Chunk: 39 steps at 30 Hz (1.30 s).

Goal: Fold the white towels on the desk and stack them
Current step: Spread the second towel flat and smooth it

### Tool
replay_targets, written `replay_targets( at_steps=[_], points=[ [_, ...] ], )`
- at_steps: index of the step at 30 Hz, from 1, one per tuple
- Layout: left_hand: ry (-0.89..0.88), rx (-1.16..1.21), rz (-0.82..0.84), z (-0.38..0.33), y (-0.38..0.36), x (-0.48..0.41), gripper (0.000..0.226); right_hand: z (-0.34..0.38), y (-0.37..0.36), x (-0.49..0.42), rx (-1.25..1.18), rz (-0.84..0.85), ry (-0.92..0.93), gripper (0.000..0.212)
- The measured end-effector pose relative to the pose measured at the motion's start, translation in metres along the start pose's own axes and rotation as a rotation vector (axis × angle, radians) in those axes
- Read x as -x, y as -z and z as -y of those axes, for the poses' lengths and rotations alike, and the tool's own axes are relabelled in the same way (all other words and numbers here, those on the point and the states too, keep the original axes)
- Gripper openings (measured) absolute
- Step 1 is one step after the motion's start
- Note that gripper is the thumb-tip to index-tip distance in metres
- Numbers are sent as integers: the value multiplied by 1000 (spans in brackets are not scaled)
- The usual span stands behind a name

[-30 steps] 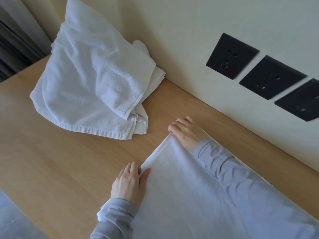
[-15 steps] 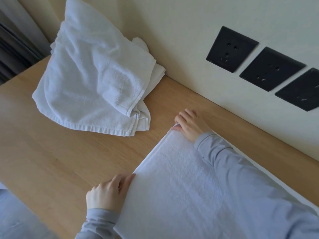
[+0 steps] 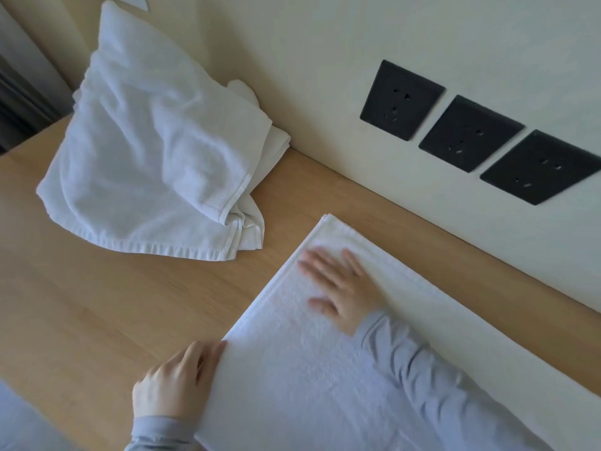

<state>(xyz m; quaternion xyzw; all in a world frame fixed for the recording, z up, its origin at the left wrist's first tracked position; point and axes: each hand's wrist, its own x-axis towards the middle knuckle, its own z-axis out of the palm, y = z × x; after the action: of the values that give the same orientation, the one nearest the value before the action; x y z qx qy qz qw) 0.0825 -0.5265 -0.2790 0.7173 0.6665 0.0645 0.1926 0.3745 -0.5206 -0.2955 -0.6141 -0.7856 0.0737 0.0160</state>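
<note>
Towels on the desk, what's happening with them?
A person is folding one white towel on the wooden desk. The right hand presses flat on top of it, while the left hand holds its near edge. A rumpled pile of white towels waits beside it, against the wall.

desk (image 3: pixel 97 304), folded towel (image 3: pixel 292 369), perhaps two crumpled towels (image 3: pixel 146 157)

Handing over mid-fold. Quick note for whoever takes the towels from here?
Left hand grips the near edge of the flat towel. Right hand lies flat on it, fingers straight. That towel lies on the desk by the wall, seemingly doubled over. Loose towels sit heaped at the far left, unfolded. Left to do: finish this fold, fold the heap, stack.
</note>
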Motion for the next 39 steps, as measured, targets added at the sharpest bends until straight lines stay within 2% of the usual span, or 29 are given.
replay_targets(
  at_steps=[2, 4, 7, 10, 12, 14, 19, 26, 28, 30, 32, 35, 37, 39],
  points=[
    [-18, -9, -39, -1, -1, 0, 32, -35, 11, -12, 32, 58, -170, 56],
    [-77, -21, -130, -7, 0, -3, 31, -49, 15, -22, 44, 120, -231, 55],
    [-334, -37, -223, -39, -7, -6, 39, -30, 16, -25, 39, 60, -271, 53],
    [-696, -113, -81, -70, -25, -9, 52, 16, 14, -13, -39, -110, -335, 48],
    [-789, -171, 3, -72, -32, -14, 58, 51, 5, 4, -54, -137, -271, 48],
    [-789, -185, 46, -67, -35, -17, 60, 58, -1, 22, -36, -110, -228, 49],
    [-730, -166, 77, -63, -44, -16, 61, -22, 12, 23, 18, 34, -360, 64],
    [-645, -199, 69, -79, -42, -26, 63, -50, 16, -7, 75, 100, -317, 60],
    [-651, -202, 78, -79, -42, -27, 63, -36, 21, -10, 98, 59, -370, 60],
    [-666, -212, 91, -75, -41, -31, 63, 4, 19, -5, 46, -63, -367, 59],
    [-707, -246, 98, -71, -38, -37, 64, 54, 3, 15, -21, -125, -222, 59],
    [-742, -252, 95, -66, -34, -44, 64, 77, -13, 56, -39, -52, -119, 59],
    [-732, -242, 90, -65, -34, -45, 64, 44, -10, 76, 2, -38, -175, 59],
    [-735, -247, 83, -64, -35, -45, 64, -3, -2, 99, 49, -23, -341, 61]
  ],
)
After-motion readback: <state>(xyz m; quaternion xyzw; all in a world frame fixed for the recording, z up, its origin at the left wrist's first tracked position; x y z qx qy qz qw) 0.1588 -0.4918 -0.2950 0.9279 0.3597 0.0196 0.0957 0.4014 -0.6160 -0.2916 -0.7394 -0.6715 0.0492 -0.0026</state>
